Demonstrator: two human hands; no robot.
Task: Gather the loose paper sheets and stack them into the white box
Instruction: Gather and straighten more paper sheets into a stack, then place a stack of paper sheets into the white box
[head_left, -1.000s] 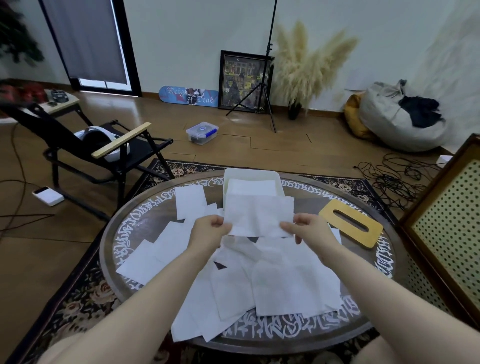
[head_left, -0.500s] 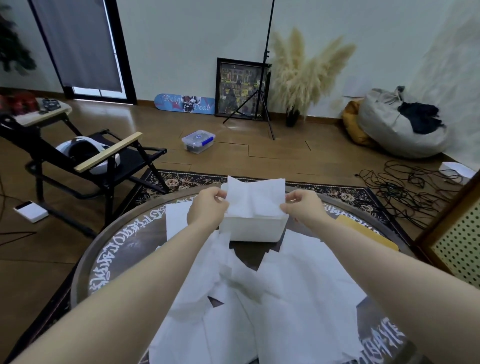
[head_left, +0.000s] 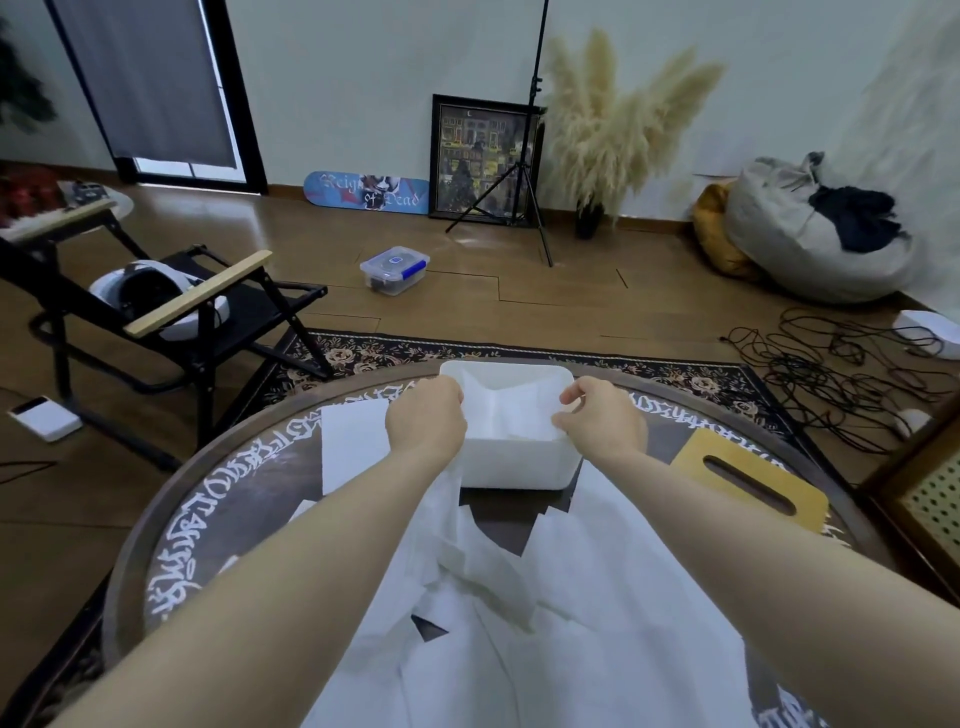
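A white box (head_left: 514, 462) stands on the far side of the round dark table (head_left: 218, 499). Inside it sags a white paper sheet (head_left: 511, 410), held at both ends. My left hand (head_left: 426, 423) pinches its left edge at the box's left rim. My right hand (head_left: 600, 418) pinches its right edge at the right rim. Several loose white sheets (head_left: 561, 618) lie overlapping on the table in front of the box, between and under my forearms. One more sheet (head_left: 353, 441) lies left of the box.
A yellow wooden lid with a slot (head_left: 748, 478) lies on the table right of the box. A black folding chair (head_left: 171, 312) stands to the left on the floor. A cane-panel cabinet (head_left: 930, 499) is at the right edge. Cables (head_left: 831, 374) sprawl on the floor.
Both hands carried the sheet from above the pile forward over the box and lowered it inside. The view tilted closer to the table.
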